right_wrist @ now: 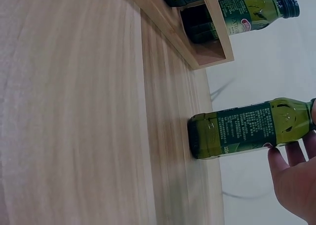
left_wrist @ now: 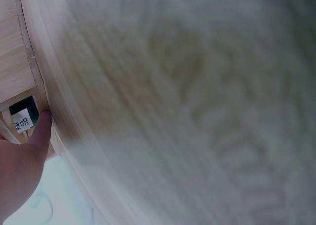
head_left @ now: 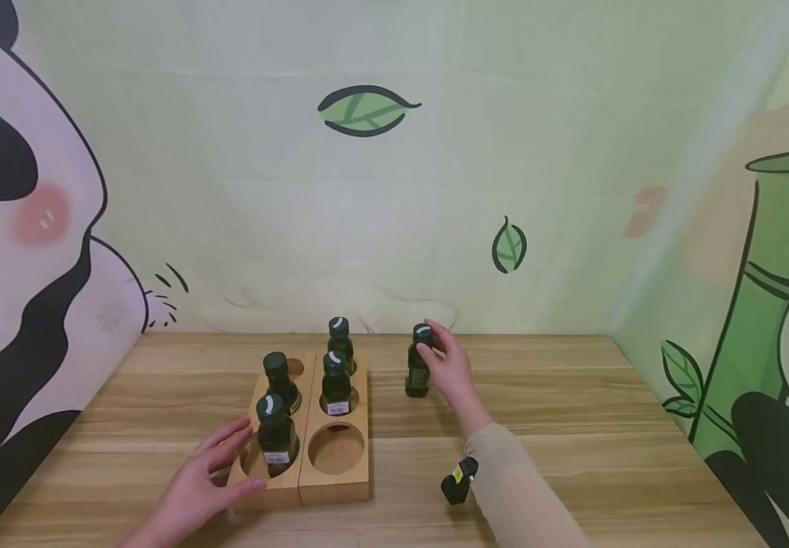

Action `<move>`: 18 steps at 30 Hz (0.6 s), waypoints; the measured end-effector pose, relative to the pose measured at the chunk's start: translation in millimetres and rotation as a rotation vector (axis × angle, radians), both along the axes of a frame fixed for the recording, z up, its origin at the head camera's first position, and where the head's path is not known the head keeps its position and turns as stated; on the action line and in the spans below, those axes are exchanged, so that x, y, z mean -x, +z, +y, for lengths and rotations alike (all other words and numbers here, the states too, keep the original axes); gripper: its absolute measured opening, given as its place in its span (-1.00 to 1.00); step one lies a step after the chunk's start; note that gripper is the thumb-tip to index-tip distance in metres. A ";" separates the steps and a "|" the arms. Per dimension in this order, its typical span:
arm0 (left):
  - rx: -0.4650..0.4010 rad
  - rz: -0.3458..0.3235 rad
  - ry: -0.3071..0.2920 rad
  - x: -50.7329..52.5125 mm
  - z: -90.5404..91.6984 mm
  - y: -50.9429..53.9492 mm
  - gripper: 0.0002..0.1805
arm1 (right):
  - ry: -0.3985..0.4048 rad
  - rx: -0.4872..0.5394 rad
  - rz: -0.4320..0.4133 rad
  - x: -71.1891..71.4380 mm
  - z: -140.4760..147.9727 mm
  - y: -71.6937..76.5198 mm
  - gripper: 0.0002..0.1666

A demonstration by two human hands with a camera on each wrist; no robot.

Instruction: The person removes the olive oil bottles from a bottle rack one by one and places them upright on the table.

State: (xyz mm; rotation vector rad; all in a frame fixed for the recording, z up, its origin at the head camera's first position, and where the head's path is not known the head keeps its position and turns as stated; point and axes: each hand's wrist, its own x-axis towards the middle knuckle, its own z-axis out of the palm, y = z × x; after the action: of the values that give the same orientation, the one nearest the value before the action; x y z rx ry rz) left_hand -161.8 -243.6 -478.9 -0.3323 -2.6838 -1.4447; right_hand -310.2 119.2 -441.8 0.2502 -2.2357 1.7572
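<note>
My right hand (head_left: 452, 371) holds a green glass olive oil bottle (head_left: 418, 374) upright near its dark cap, right of a wooden rack (head_left: 335, 491). In the right wrist view the bottle (right_wrist: 247, 129) shows a dark green label; whether its base touches the table I cannot tell. My left hand (head_left: 192, 483) rests at the rack's front left corner, thumb at the front and fingers along the left side. Several similar bottles stand in the rack's round holes, one at the front left (head_left: 276, 438). The back left hole and the front right hole (head_left: 336, 450) have no bottle.
The wood-grain table (head_left: 559, 449) ends at a printed cloth backdrop (head_left: 250, 205). A small black device (head_left: 458, 483) sits at my right wrist. The left wrist view is mostly a blurred close surface.
</note>
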 end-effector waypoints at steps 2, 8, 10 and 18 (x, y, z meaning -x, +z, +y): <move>-0.003 0.005 -0.001 0.0 -0.3 -0.4 -0.11 | -0.001 0.008 -0.018 -0.7 0.8 -0.9 -0.45; -0.002 0.003 0.001 0.4 -0.2 -0.5 -0.11 | 0.002 0.037 -0.037 -5.8 5.9 -6.5 -0.41; 0.004 -0.004 0.003 0.6 0.0 -0.4 -0.11 | 0.004 0.044 -0.034 -8.8 8.5 -8.3 -0.41; 0.004 -0.017 0.006 1.0 0.0 -0.2 -0.10 | 0.032 0.053 0.004 -16.6 18.3 -15.6 -0.40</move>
State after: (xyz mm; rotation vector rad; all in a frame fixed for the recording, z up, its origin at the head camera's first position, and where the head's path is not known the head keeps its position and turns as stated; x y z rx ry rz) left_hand -162.7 -243.5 -479.2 -0.3131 -2.6983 -1.4472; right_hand -293.6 137.5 -457.5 0.2792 -2.1904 1.8283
